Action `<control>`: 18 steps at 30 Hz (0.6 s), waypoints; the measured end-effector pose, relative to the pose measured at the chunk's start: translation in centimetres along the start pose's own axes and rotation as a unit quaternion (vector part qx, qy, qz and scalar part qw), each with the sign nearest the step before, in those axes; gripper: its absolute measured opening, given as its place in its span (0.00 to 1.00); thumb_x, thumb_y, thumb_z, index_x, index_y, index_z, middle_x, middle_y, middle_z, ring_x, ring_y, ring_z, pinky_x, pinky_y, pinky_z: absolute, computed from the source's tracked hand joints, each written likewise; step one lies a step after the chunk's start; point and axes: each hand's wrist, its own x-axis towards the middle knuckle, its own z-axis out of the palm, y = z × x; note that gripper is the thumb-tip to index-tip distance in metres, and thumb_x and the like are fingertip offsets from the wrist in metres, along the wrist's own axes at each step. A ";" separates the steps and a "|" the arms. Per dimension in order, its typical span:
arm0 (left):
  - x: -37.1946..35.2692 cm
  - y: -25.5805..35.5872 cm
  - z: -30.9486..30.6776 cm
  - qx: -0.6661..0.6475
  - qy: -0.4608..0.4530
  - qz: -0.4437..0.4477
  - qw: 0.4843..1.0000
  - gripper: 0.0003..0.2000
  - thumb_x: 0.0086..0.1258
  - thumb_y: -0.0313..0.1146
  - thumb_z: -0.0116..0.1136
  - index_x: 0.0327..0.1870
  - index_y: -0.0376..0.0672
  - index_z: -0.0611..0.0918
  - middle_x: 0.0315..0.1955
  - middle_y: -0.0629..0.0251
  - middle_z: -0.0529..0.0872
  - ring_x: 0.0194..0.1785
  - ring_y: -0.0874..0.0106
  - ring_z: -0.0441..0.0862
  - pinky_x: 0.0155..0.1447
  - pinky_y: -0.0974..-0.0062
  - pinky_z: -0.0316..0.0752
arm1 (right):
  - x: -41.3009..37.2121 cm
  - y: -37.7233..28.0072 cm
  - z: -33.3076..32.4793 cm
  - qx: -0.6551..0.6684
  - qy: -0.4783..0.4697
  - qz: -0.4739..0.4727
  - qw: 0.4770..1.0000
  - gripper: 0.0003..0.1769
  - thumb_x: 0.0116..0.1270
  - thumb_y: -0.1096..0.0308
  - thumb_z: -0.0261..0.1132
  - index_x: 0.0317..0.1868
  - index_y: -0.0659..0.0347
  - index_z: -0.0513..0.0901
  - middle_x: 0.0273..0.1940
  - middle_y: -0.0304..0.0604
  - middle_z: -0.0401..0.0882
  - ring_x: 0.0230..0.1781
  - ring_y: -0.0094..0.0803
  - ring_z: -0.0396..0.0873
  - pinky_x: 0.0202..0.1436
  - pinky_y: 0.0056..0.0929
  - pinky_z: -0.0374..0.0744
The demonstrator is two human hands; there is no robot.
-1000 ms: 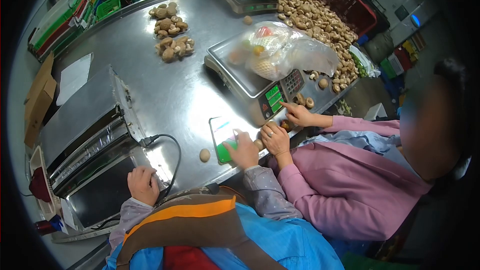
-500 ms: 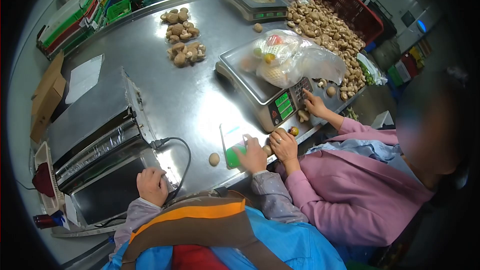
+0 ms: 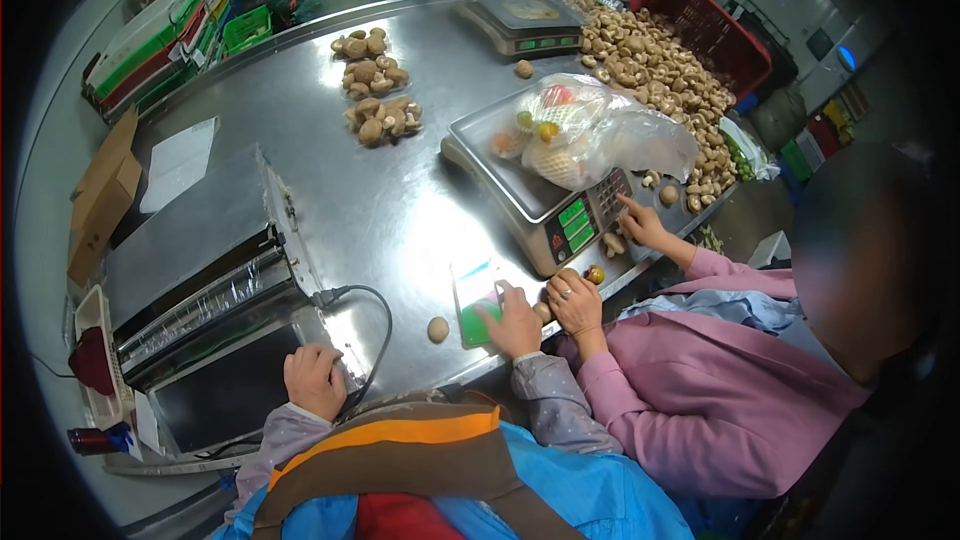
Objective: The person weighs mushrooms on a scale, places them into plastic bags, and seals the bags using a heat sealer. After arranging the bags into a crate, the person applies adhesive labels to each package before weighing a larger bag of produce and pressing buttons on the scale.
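Observation:
My left hand rests with curled fingers on the right edge of the film wrapping machine; nothing shows in it. Over a phone with a green screen, lying on the steel table, is my right hand, its thumb stretched across the screen and fingers apart. A single mushroom lies left of the phone. Beside my right hand, a co-worker's ringed hand rests by another mushroom. That person's other hand touches the keypad of the scale.
A plastic bag of fruit sits on the scale pan. Mushrooms on trays stand further back. Behind lie a second scale, a mushroom heap and a red crate. A black cable loops near my left hand.
The view has shifted slightly, so things sit a little lower and further right. Across the table, another person's hand has moved away from the mushroom heap. My hands keep their places.

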 end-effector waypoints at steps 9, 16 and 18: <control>0.0 0.0 0.0 0.000 0.000 0.001 1.000 0.11 0.45 0.21 0.57 0.32 0.45 0.79 0.31 0.63 0.76 0.37 0.63 0.74 0.39 0.66 0.63 | -0.1 0.2 0.2 0.002 0.012 -0.012 1.000 0.29 0.58 0.47 0.65 0.54 0.53 0.70 0.40 0.47 0.74 0.38 0.45 0.77 0.36 0.42 0.75; -0.2 -0.2 0.2 0.003 0.000 -0.002 1.000 0.11 0.45 0.21 0.56 0.32 0.45 0.79 0.31 0.63 0.76 0.37 0.63 0.74 0.39 0.66 0.63 | -0.1 0.3 0.2 0.000 0.003 -0.003 1.000 0.29 0.58 0.47 0.65 0.54 0.53 0.70 0.41 0.48 0.74 0.38 0.46 0.77 0.37 0.42 0.75; 0.0 -0.2 0.2 -0.006 0.008 0.008 1.000 0.11 0.45 0.21 0.56 0.32 0.45 0.79 0.31 0.63 0.76 0.37 0.63 0.74 0.39 0.66 0.63 | -0.1 0.3 0.3 0.001 0.001 -0.001 1.000 0.30 0.58 0.47 0.65 0.54 0.54 0.70 0.41 0.48 0.74 0.39 0.47 0.77 0.37 0.43 0.75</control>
